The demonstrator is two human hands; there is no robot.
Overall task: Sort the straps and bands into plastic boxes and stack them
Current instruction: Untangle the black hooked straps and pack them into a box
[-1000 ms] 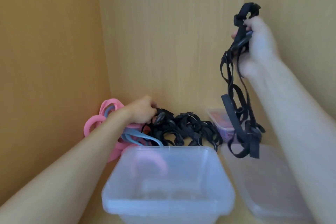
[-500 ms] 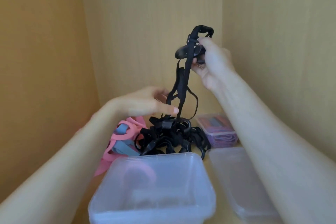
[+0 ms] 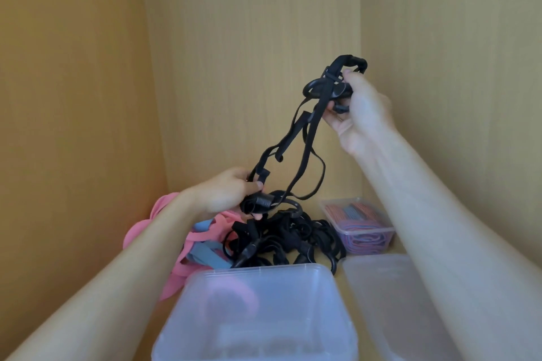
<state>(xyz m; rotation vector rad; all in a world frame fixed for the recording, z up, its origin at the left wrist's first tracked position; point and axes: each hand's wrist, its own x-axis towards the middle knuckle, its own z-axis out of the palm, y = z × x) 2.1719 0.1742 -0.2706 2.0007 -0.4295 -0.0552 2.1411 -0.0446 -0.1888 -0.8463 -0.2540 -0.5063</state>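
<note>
My right hand point(image 3: 356, 110) holds the top end of a black strap point(image 3: 305, 138) up high in front of the back wall. My left hand point(image 3: 228, 195) grips the lower end of the same strap just above a tangled pile of black straps point(image 3: 290, 240) on the shelf floor. Pink and blue bands point(image 3: 199, 246) lie left of that pile. A clear plastic box point(image 3: 264, 313) stands in front, a pink band showing through its wall.
A small clear box point(image 3: 359, 224) holding pink and blue bands sits at the back right. A flat clear lid or tray point(image 3: 396, 299) lies right of the front box. Wooden cabinet walls close in on the left, back and right.
My right hand has swung the black strap leftward and lower. My left hand has left the pile, risen and taken hold of the strap's lower end.
</note>
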